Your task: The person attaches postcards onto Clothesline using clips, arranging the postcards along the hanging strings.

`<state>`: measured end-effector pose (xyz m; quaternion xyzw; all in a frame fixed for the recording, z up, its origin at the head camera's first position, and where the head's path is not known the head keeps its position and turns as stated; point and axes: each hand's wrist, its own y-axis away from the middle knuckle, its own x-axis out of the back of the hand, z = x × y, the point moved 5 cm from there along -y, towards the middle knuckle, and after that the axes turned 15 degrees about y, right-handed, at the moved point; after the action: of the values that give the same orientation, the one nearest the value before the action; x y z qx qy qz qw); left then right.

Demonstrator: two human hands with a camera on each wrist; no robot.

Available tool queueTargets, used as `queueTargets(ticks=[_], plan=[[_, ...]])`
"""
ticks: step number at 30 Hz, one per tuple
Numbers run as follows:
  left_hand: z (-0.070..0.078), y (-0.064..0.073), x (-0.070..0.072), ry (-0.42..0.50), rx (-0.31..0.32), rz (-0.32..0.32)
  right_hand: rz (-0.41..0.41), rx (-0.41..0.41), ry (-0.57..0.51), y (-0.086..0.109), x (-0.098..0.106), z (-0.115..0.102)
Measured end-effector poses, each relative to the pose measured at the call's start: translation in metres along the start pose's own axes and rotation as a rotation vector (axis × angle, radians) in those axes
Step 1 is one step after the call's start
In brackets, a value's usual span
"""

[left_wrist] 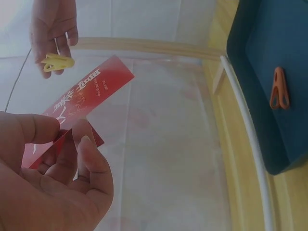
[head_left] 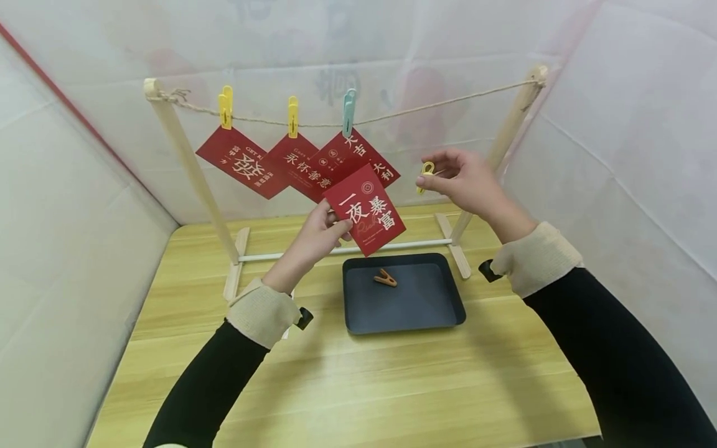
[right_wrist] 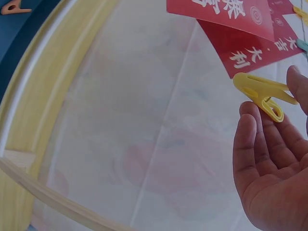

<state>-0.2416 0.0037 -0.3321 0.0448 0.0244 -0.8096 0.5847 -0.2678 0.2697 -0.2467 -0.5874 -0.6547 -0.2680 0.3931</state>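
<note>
My left hand (head_left: 325, 231) pinches a red card (head_left: 366, 211) with white characters by its lower left edge, the thumb in front. The card is tilted and overlaps the hanging cards in the head view. To its right, my right hand (head_left: 462, 180) holds a yellow clothespin (right_wrist: 262, 94) between thumb and fingers, below the twine (head_left: 442, 107). Three red cards hang from the twine at the left: one (head_left: 241, 163) and another (head_left: 299, 165) under yellow clothespins (head_left: 226, 107), a third (head_left: 355, 152) under a teal clothespin (head_left: 348, 113). The held card partly hides the third.
A wooden frame with a left post (head_left: 190, 168) and a right post (head_left: 512, 121) carries the twine; a white rod (head_left: 263, 256) joins its feet. In front, a dark tray (head_left: 414, 311) on the wooden table (head_left: 381, 386) holds an orange clothespin (head_left: 385, 278). White sheets surround the table.
</note>
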Motion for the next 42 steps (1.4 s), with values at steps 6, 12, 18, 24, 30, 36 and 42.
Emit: queueTargets(ticks=[6,12,18,24,30,36,42], plan=[[0.004,-0.008,-0.006,0.004,-0.008,-0.005,0.023,0.009,0.046,-0.002,0.012,-0.011],[0.01,-0.013,-0.01,0.016,-0.029,-0.018,0.05,0.03,0.037,-0.007,0.02,-0.025],[0.013,-0.017,-0.013,0.036,-0.033,-0.027,0.08,0.046,0.045,-0.013,0.028,-0.039],[0.014,-0.023,-0.015,0.05,-0.047,-0.027,0.122,0.046,0.065,-0.021,0.039,-0.052],[0.012,-0.029,-0.021,0.071,-0.022,-0.038,0.19,0.041,0.074,-0.025,0.055,-0.064],[0.016,-0.034,-0.028,0.075,-0.042,-0.041,0.287,0.098,0.067,-0.029,0.07,-0.075],[0.02,-0.037,-0.033,0.095,-0.05,-0.04,0.36,0.132,0.1,-0.031,0.078,-0.08]])
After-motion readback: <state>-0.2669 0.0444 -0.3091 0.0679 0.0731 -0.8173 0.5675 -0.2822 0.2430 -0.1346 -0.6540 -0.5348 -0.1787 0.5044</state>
